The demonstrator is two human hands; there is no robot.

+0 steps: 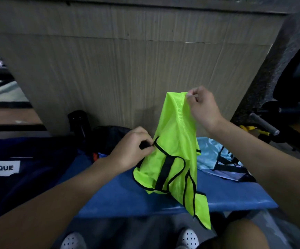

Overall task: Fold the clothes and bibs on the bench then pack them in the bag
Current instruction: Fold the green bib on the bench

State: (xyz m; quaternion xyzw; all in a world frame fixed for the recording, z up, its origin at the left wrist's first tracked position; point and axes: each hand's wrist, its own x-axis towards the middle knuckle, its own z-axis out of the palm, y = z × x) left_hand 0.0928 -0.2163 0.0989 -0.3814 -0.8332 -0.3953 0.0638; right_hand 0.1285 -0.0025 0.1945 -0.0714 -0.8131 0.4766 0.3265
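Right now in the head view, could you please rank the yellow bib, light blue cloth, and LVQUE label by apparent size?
1. yellow bib
2. light blue cloth, partly hidden behind it
3. LVQUE label

Quick count: two hands, left hand (133,148) and right hand (204,106), one neon bib (177,141), one light-blue garment (210,155), one navy garment (29,177), one black bottle (79,123), two white shoes (73,240), one blue bench (127,194).
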